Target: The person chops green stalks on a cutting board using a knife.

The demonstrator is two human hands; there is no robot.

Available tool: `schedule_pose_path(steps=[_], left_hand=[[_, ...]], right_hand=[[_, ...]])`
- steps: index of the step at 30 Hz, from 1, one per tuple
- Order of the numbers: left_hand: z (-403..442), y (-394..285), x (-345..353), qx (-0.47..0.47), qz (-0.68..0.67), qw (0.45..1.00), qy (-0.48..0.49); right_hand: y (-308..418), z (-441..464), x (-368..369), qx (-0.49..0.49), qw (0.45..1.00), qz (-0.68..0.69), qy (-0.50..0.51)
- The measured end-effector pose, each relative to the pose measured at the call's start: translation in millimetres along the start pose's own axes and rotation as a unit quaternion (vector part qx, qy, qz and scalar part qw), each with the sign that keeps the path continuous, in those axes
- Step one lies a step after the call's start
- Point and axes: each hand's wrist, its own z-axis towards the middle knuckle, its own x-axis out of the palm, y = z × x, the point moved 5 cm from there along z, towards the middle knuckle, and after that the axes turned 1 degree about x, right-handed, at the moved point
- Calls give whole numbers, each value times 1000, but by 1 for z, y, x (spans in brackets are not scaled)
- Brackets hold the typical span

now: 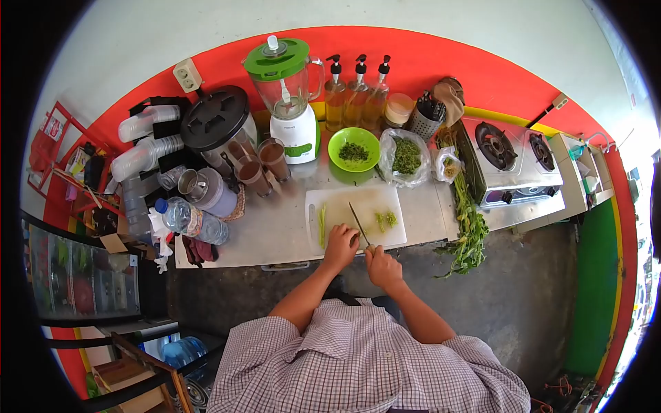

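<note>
A knife [357, 216] is held by its handle in my right hand [384, 267], its blade pointing up and left over the white cutting board [334, 237]. My left hand [341, 246] rests at the board's front edge, left of the blade, with its fingers curled; whatever may be under them is hidden. Long green stalks [321, 226] lie on the board's left part. Small chopped green pieces [391, 219] sit on its right part. Behind the board, a green bowl [336, 160] holds chopped greens [353, 152], beside a plastic bag [406, 157] of chopped leaves.
A blender [292, 131] and pump bottles [358, 103] stand along the wall. Cups, a water bottle [182, 217] and a black-lidded container [215, 118] crowd the left side. Leafy stalks [468, 237] hang over the counter's front edge, near the gas stove [516, 180].
</note>
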Motion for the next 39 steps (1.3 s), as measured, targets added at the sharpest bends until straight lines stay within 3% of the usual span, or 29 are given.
schedule_pose_path(steps=[15,39], left_hand=[[2,-3,-6,17,-8,1000,7],[0,0,-1,16,-8,1000,9]], right_hand=[[6,-13,11,48,999,5,21],[14,-7,2,29,999,16,11]])
